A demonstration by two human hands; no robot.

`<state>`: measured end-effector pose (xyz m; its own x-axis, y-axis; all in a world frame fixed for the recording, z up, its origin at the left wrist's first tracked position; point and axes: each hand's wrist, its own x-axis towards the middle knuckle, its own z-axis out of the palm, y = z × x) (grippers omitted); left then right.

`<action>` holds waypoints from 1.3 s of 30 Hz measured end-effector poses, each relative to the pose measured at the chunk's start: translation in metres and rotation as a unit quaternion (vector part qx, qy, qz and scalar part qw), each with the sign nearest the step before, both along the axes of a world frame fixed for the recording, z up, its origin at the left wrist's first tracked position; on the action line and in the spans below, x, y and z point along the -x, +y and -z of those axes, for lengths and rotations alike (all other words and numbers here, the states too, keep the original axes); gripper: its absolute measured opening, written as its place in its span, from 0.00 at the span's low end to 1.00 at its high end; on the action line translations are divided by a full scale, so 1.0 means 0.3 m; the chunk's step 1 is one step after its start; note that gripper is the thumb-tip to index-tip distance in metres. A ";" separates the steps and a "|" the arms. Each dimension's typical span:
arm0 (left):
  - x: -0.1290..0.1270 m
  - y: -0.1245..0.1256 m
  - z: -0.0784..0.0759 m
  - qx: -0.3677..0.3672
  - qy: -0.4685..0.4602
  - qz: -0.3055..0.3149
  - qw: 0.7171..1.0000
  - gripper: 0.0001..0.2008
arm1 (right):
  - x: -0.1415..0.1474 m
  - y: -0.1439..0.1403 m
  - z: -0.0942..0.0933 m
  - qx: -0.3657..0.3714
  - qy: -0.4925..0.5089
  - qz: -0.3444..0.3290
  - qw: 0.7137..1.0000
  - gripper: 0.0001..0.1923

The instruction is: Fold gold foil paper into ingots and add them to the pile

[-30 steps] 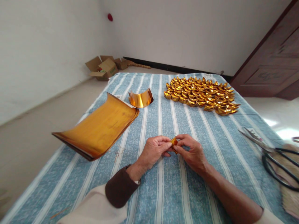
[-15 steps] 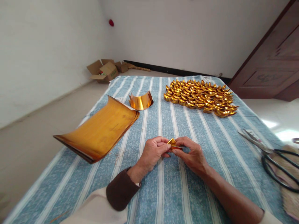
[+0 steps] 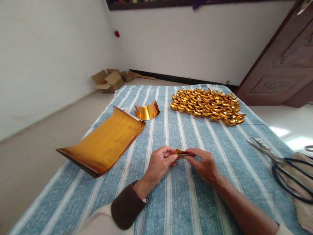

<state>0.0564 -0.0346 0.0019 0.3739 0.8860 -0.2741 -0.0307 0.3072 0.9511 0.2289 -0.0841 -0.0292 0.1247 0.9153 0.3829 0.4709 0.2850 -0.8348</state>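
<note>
A small piece of folded gold foil paper (image 3: 181, 153) is pinched between my two hands, just above the striped cloth. My left hand (image 3: 161, 163) grips its left end between thumb and fingers. At its right end, my right hand (image 3: 204, 164) holds it the same way. Parts of the paper are covered by my fingertips. Farther back on the right sits a cluster of folded gold paper ingots (image 3: 207, 106). To the left lies a stack of large gold foil sheets (image 3: 105, 140) with curled edges, and behind it a smaller curved stack of gold foil strips (image 3: 147, 112).
Scissors (image 3: 281, 163) with black handles lie at the right edge, partly over a brown cloth-like piece (image 3: 302, 209). The blue striped tablecloth (image 3: 158, 209) covers the table. Beyond it are open cardboard boxes (image 3: 113, 81) on the floor and a brown door (image 3: 281, 65).
The raised point of the folded paper now appears flatter and narrower between my fingers. My hands have stayed nearly in place. The view has tipped up slightly, showing more wall.
</note>
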 end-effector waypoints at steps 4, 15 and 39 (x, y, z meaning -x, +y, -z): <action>-0.002 0.003 0.001 -0.004 -0.004 -0.005 1.000 0.10 | 0.002 -0.004 -0.008 -0.016 -0.009 0.011 1.000 0.06; -0.017 -0.013 -0.006 0.083 -0.085 -0.069 0.990 0.12 | 0.042 -0.007 -0.029 0.084 0.128 0.068 0.986 0.09; -0.016 -0.016 0.006 0.132 -0.141 -0.066 0.979 0.15 | 0.076 -0.016 -0.016 0.049 0.084 0.064 0.993 0.07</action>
<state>0.0611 -0.0394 0.0001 0.3541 0.8443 -0.4022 -0.3375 0.5164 0.7870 0.2061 -0.0888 -0.0243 0.2972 0.9195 0.2574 0.3493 0.1461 -0.9255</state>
